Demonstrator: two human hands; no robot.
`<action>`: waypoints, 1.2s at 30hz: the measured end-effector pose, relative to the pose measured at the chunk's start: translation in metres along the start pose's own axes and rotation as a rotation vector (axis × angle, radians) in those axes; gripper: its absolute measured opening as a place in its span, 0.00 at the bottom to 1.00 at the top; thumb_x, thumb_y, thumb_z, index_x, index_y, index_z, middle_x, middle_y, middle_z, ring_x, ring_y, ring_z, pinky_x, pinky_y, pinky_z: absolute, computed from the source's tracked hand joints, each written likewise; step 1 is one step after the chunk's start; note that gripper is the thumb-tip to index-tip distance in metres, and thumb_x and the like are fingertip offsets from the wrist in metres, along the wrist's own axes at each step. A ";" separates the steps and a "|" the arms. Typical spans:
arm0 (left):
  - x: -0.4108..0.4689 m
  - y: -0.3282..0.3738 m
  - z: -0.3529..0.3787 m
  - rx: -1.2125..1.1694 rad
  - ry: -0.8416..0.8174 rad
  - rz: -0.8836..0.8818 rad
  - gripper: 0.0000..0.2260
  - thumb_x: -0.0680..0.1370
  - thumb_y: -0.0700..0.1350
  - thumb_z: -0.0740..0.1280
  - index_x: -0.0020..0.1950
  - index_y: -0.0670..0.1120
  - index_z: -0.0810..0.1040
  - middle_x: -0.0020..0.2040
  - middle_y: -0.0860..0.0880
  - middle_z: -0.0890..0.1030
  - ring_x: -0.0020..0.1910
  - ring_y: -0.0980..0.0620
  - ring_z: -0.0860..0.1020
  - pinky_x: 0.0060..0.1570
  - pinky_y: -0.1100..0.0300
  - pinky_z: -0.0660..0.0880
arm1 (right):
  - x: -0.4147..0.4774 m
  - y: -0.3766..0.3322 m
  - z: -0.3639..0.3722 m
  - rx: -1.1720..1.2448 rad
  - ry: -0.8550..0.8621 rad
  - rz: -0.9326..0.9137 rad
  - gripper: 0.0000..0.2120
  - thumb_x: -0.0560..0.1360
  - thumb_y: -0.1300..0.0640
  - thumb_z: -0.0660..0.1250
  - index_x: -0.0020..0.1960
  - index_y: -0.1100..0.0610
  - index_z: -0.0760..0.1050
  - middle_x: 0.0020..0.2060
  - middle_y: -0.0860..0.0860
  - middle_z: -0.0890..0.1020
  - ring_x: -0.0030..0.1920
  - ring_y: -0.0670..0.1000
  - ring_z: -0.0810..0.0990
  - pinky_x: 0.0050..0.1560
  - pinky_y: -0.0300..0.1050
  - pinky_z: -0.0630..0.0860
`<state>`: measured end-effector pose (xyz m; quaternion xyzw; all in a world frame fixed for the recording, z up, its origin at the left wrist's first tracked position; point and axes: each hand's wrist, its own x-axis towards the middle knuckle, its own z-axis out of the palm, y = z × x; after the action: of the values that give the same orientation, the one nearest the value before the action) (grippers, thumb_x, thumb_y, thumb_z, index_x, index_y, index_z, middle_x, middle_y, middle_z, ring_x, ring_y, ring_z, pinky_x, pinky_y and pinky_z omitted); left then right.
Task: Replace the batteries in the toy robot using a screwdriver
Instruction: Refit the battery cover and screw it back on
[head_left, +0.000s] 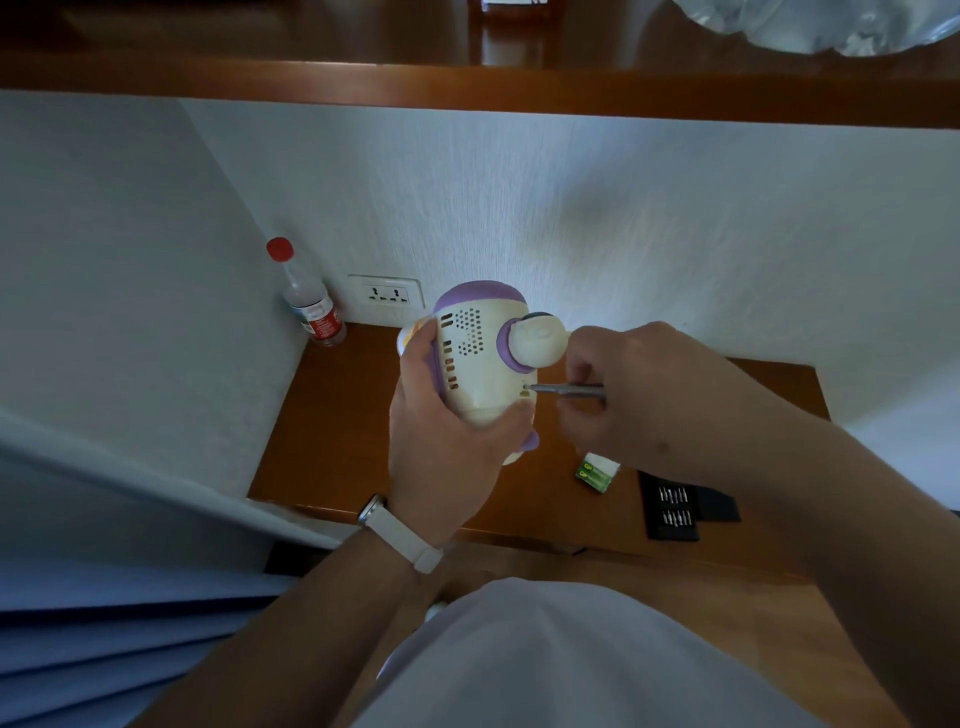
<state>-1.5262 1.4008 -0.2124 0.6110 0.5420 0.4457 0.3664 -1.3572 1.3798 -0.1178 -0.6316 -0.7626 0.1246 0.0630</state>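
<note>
Left hand (447, 441) fingers wrap toy robot (480, 358); right hand (618, 395) pinches screwdriver (569, 389).

We are looking down at a glossy brown wooden tabletop (332, 467) fitted into a white-walled corner. A clear plastic bottle with a red cap and red label (311, 306) is standing upright at its far left corner. A small green-and-white battery pack (597, 472) is lying towards the right, and an open black case of screwdriver bits (672, 512) is sitting just beside it, nearer the front edge.
</note>
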 end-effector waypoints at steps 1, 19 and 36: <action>0.000 0.002 0.000 -0.018 -0.015 -0.001 0.39 0.68 0.43 0.80 0.72 0.53 0.61 0.56 0.61 0.73 0.52 0.72 0.76 0.37 0.76 0.74 | 0.001 0.000 0.000 -0.010 -0.011 0.001 0.08 0.77 0.48 0.62 0.45 0.51 0.71 0.30 0.46 0.73 0.28 0.45 0.70 0.30 0.39 0.65; 0.013 -0.003 -0.001 -0.141 -0.122 -0.028 0.34 0.71 0.37 0.77 0.66 0.57 0.61 0.53 0.63 0.72 0.45 0.76 0.77 0.33 0.76 0.73 | 0.019 -0.003 0.007 -0.088 -0.076 0.003 0.11 0.81 0.50 0.58 0.42 0.52 0.70 0.32 0.47 0.75 0.29 0.45 0.71 0.29 0.36 0.61; 0.034 -0.032 -0.007 -0.050 -0.090 -0.057 0.41 0.67 0.49 0.81 0.70 0.63 0.59 0.57 0.68 0.72 0.57 0.64 0.75 0.41 0.71 0.77 | 0.045 0.003 0.033 0.015 -0.094 0.064 0.16 0.80 0.49 0.59 0.36 0.53 0.71 0.29 0.50 0.75 0.27 0.45 0.69 0.29 0.36 0.64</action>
<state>-1.5433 1.4388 -0.2346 0.6055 0.5307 0.4206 0.4182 -1.3712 1.4210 -0.1529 -0.6486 -0.7432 0.1617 0.0277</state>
